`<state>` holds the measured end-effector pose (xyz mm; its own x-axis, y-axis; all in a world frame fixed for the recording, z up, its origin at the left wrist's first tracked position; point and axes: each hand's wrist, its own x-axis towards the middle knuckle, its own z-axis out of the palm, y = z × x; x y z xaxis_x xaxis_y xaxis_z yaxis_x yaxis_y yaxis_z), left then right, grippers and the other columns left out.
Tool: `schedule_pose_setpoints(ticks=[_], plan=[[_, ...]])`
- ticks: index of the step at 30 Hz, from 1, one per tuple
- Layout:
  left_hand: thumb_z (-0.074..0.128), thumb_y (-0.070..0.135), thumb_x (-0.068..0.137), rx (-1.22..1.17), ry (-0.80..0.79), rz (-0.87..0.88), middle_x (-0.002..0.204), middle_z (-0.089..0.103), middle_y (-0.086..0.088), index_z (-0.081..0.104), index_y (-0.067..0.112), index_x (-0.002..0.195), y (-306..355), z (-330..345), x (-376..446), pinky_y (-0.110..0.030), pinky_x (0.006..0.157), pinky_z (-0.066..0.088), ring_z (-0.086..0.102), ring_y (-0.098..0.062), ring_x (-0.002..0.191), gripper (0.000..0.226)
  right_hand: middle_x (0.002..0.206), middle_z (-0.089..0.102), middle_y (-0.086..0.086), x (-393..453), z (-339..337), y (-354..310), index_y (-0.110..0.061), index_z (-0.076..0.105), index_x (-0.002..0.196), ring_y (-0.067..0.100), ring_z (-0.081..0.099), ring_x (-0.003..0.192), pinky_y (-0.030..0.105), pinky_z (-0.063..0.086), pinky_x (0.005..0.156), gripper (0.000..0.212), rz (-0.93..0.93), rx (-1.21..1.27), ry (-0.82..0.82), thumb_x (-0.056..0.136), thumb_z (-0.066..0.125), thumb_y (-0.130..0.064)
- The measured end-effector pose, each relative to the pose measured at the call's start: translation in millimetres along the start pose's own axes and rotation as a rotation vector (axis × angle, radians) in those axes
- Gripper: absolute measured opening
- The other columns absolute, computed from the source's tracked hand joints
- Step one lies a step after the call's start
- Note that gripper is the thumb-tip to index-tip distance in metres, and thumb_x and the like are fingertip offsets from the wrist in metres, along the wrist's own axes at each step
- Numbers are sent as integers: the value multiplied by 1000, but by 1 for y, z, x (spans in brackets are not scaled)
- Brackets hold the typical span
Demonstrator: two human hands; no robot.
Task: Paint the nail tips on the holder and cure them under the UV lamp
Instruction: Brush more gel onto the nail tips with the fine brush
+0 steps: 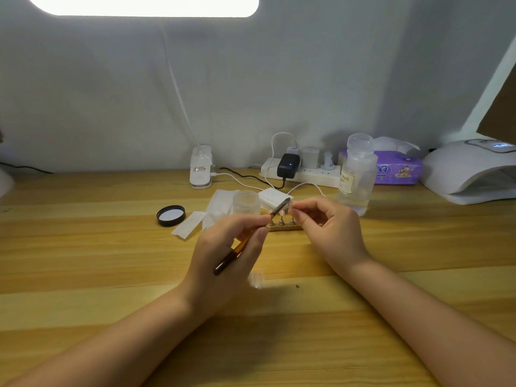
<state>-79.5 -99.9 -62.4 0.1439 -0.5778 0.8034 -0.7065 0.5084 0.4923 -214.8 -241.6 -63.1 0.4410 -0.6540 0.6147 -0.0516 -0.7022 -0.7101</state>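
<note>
My left hand [226, 255] grips a brown-handled nail brush [237, 250] like a pen, its bristle end raised toward my right hand. My right hand [326, 230] pinches a small clear nail tip [291, 205] between thumb and forefinger, and the brush tip touches it. Just behind and below both hands a small wooden holder [282, 227] stands on the table with three metal pegs, one carrying a pinkish tip. The white UV lamp [472, 169] sits at the far right, its display lit.
An open clear jar [246, 203] and its black lid [171, 215] lie left of the holder, beside white wipes [220, 208]. A clear liquid bottle [357, 174], purple tissue pack [396, 170], power strip [304, 173] with cables and a desk lamp base [200, 170] line the back.
</note>
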Motion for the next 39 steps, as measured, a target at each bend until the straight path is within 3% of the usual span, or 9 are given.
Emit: schedule_pose_setpoints(ticks=[6, 14, 20, 24, 28, 30, 34, 39], plan=[[54, 19, 88, -32, 18, -78, 80, 70, -4, 69, 1, 92, -1, -1, -2, -38, 67, 55, 68, -18, 77, 24, 83, 71, -3, 0, 0, 1, -18, 73, 92, 5, 66, 76, 19, 53, 71, 12, 19, 28, 8, 83, 71, -10], [57, 14, 91, -36, 11, -16, 91, 72, -9, 69, -3, 105, -3, 0, 0, -44, 71, 56, 69, -22, 86, 25, 82, 70, -7, -1, 1, 2, -14, 74, 93, 4, 66, 78, 11, 50, 72, 14, 1, 1, -14, 83, 71, -6], [55, 21, 90, -67, 30, -109, 83, 71, -4, 70, 2, 97, -2, -1, -3, -42, 69, 56, 69, -18, 80, 25, 82, 69, -8, -1, 0, 0, -17, 72, 95, 3, 66, 77, 11, 50, 71, 15, 16, 26, -29, 84, 69, -6], [56, 15, 92, -62, 34, -44, 89, 71, -5, 67, 5, 104, 0, 0, -1, -37, 71, 57, 69, -16, 83, 19, 80, 69, -9, -1, 0, -1, -15, 72, 94, 3, 65, 76, 11, 49, 69, 13, 10, 24, -35, 84, 69, -6], [57, 16, 91, -91, -7, -71, 90, 73, -7, 70, 2, 104, -2, 0, -1, -40, 72, 58, 70, -20, 85, 23, 79, 68, -10, -1, 0, -2, -17, 71, 94, 4, 65, 77, 13, 51, 70, 15, 19, 23, -45, 85, 68, -5], [56, 19, 90, -111, -5, -110, 86, 73, -4, 71, 6, 100, -1, -2, -1, -36, 71, 57, 71, -17, 83, 22, 80, 69, -10, 0, 0, -2, -21, 70, 95, 5, 66, 76, 18, 54, 71, 18, 45, 46, -28, 86, 67, -6], [56, 20, 90, -194, 53, -163, 81, 72, 0, 70, 11, 97, 4, -5, 5, -33, 69, 55, 69, -19, 77, 18, 81, 72, -4, 4, -4, -5, -28, 68, 95, 11, 68, 77, 34, 58, 72, 18, 90, 127, 3, 87, 66, -11], [61, 17, 91, -260, 140, -231, 85, 73, -4, 69, 18, 97, 6, -14, 16, -24, 68, 56, 69, -17, 76, 10, 81, 72, -12, 9, -7, -13, -36, 64, 94, 12, 68, 74, 37, 58, 65, 22, 75, 165, 15, 89, 65, -15]])
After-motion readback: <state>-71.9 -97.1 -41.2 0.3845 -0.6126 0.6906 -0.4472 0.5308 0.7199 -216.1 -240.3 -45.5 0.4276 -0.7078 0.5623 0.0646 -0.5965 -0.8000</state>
